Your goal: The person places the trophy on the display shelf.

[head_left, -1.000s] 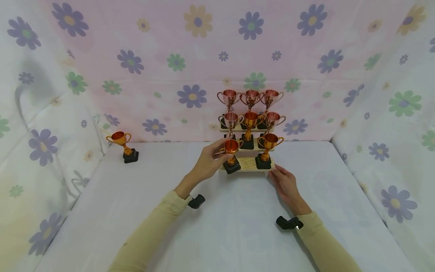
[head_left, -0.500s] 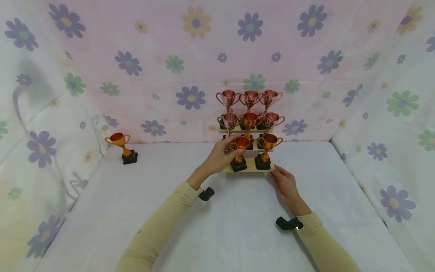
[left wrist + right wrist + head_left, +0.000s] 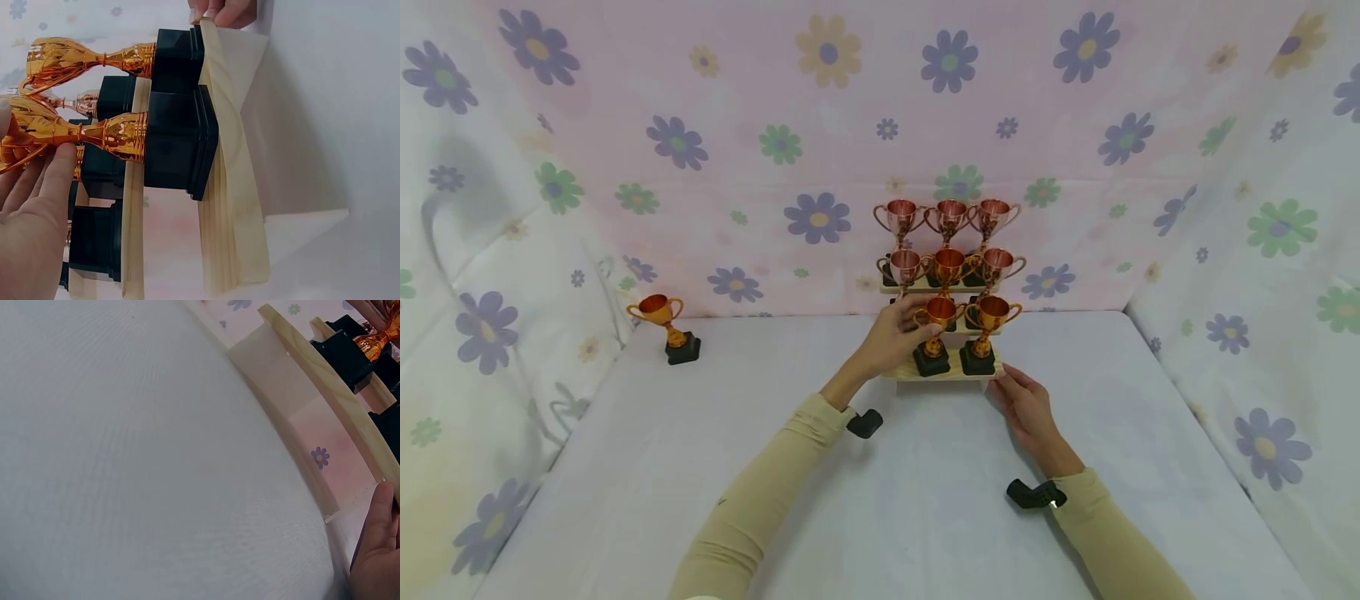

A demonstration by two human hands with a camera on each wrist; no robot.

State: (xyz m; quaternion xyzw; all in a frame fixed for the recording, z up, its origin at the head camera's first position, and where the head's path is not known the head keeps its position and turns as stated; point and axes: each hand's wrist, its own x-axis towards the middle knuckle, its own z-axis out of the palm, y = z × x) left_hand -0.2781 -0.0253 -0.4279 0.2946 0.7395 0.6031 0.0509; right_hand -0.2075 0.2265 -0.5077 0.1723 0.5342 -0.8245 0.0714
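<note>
In the head view my left hand (image 3: pixel 891 342) holds a gold trophy cup (image 3: pixel 932 360) by its bowl and stem. Its black base is on the lowest board of a wooden tiered rack (image 3: pixel 904 370), close to the middle. A second gold trophy (image 3: pixel 978 358) stands upright just right of it. My right hand (image 3: pixel 1028 408) holds the right end of that same board, with the thumb (image 3: pixel 379 509) at the front edge in the right wrist view. On the middle tier, a gold trophy (image 3: pixel 950 265) stands between two rose-coloured ones (image 3: pixel 903 265); my left fingers partly hide this row.
Several rose-coloured trophies (image 3: pixel 951 215) line the top tier. One more gold trophy (image 3: pixel 677 337) stands alone at the table's far left. Flowered cloth (image 3: pixel 820 133) rises behind the white-covered table (image 3: pixel 925 500) and along both sides.
My left hand has moved the gold trophy rightward from the lowest board's left end, and its tilted base has come level on the wood. My right hand has stayed at the board's right end.
</note>
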